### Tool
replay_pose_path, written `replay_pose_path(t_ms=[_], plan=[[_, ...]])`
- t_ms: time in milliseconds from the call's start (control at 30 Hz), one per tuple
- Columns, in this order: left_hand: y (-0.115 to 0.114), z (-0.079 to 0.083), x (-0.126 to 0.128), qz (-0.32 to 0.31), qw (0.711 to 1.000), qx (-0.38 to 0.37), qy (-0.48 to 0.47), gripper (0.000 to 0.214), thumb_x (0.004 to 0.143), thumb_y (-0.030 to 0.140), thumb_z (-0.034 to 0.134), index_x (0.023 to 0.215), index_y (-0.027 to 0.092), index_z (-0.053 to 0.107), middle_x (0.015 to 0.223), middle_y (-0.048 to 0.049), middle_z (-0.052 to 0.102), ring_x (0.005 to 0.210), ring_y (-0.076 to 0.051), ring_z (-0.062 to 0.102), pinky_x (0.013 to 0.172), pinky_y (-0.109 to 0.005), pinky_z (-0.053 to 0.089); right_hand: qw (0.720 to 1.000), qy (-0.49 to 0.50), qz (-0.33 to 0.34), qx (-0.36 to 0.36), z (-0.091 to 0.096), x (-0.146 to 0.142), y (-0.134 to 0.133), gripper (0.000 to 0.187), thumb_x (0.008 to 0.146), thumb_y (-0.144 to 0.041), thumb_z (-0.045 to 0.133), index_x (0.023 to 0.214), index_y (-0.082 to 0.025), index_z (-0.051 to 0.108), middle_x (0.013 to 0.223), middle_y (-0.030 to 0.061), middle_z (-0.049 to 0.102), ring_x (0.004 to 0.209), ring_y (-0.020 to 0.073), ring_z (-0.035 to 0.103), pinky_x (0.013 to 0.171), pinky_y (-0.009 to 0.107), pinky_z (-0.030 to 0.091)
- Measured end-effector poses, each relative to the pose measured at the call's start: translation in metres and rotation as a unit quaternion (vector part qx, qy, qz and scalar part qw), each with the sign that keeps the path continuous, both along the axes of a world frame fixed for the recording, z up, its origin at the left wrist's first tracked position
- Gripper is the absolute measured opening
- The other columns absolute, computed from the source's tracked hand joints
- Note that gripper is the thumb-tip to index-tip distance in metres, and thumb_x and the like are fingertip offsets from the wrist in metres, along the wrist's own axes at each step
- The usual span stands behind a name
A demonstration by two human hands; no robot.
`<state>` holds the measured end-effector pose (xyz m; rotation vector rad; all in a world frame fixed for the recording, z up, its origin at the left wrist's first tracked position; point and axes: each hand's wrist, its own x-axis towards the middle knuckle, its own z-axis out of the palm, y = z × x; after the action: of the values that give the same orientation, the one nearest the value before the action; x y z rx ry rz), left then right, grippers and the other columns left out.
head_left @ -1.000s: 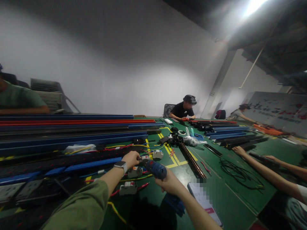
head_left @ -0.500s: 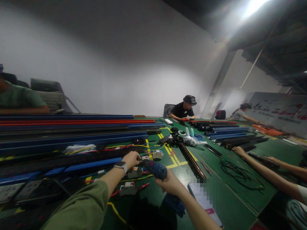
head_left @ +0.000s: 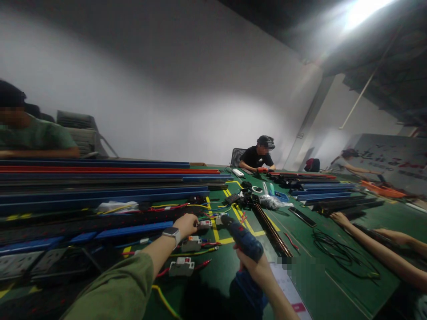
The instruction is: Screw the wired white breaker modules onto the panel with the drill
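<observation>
My left hand (head_left: 185, 225), with a watch on its wrist, is closed at the left end of a small white circuit breaker (head_left: 204, 225); the fingertips are partly hidden. My right hand (head_left: 251, 261) is wrapped round the handle of a blue cordless drill (head_left: 245, 239). The drill's dark nose points up and left, apart from the held breaker and close to another breaker (head_left: 220, 219) behind. Nearer to me, two more wired breakers lie on the green table: one with an orange mark (head_left: 191, 243), and one with red wires (head_left: 182, 266).
Long blue, red and black rails (head_left: 100, 195) fill the left side. Copper-coloured bars (head_left: 267, 224), a dark phone (head_left: 302, 216), a coiled black cable (head_left: 340, 253) and a white phone (head_left: 290, 289) lie to the right. A co-worker's arms (head_left: 376, 244) reach in there; other people sit farther off.
My right hand has drawn the drill right and towards me, away from the breaker at my left hand. The left hand stays by that breaker. The view has shifted slightly left.
</observation>
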<state>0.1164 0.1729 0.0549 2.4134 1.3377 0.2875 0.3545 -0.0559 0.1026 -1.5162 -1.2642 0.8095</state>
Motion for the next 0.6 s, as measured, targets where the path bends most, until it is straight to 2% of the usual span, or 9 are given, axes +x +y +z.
replay_pose_path(t_ms=[100, 200, 267, 333, 467, 600], plan=[[-0.004, 0.005, 0.000, -0.010, 1.000, 0.008, 0.002, 0.030, 0.073, 0.020, 0.066, 0.099, 0.028, 0.079, 0.099, -0.0049, 0.076, 0.095, -0.023, 0.069, 0.080, -0.025, 0.048, 0.994, -0.013, -0.105, 0.038, 0.001, 0.022, 0.011, 0.041, 0.078, -0.048, 0.064, 0.100, -0.014, 0.068, 0.057, -0.0007, 0.061, 0.052, 0.0178, 0.059, 0.058, 0.032, 0.052], [-0.007, 0.010, 0.000, -0.024, 1.000, 0.008, 0.002, 0.033, 0.074, 0.019, 0.065, 0.101, 0.032, 0.078, 0.099, -0.0036, 0.076, 0.097, -0.023, 0.069, 0.081, -0.025, 0.048, 0.980, -0.027, -0.184, 0.078, 0.002, 0.044, 0.030, 0.045, 0.076, -0.050, 0.067, 0.102, -0.013, 0.068, 0.070, 0.0050, 0.068, 0.060, 0.0209, 0.065, 0.064, 0.035, 0.054], [-0.009, 0.013, -0.001, -0.028, 0.999, 0.006, 0.016, 0.031, 0.074, 0.020, 0.065, 0.099, 0.032, 0.079, 0.097, -0.0041, 0.076, 0.096, -0.023, 0.069, 0.081, -0.026, 0.048, 0.971, -0.029, -0.209, 0.111, 0.000, 0.056, 0.045, 0.049, 0.075, -0.053, 0.067, 0.104, -0.013, 0.068, 0.084, 0.0091, 0.072, 0.062, 0.0214, 0.067, 0.064, 0.036, 0.055], [-0.009, 0.016, -0.001, -0.027, 0.999, 0.007, 0.031, 0.028, 0.075, 0.023, 0.064, 0.097, 0.032, 0.079, 0.096, -0.0049, 0.076, 0.094, -0.024, 0.069, 0.080, -0.027, 0.049, 0.963, -0.036, -0.233, 0.133, -0.002, 0.066, 0.058, 0.055, 0.073, -0.056, 0.066, 0.105, -0.011, 0.068, 0.089, 0.0115, 0.073, 0.063, 0.0222, 0.067, 0.065, 0.036, 0.055], [-0.007, 0.018, -0.001, -0.029, 0.999, 0.007, 0.031, 0.025, 0.077, 0.029, 0.066, 0.097, 0.030, 0.079, 0.097, -0.0055, 0.076, 0.095, -0.025, 0.070, 0.080, -0.028, 0.049, 0.950, -0.053, -0.271, 0.145, -0.005, 0.076, 0.071, 0.059, 0.071, -0.061, 0.066, 0.099, -0.010, 0.069, 0.080, 0.0116, 0.072, 0.066, 0.0253, 0.068, 0.071, 0.039, 0.053], [-0.003, 0.016, 0.000, -0.039, 0.999, 0.006, 0.026, 0.025, 0.076, 0.031, 0.067, 0.097, 0.029, 0.079, 0.099, -0.0071, 0.076, 0.096, -0.025, 0.070, 0.082, -0.029, 0.049, 0.946, -0.067, -0.288, 0.137, -0.008, 0.076, 0.066, 0.059, 0.074, -0.063, 0.063, 0.099, -0.010, 0.069, 0.070, 0.0095, 0.070, 0.065, 0.0265, 0.068, 0.069, 0.038, 0.052]])
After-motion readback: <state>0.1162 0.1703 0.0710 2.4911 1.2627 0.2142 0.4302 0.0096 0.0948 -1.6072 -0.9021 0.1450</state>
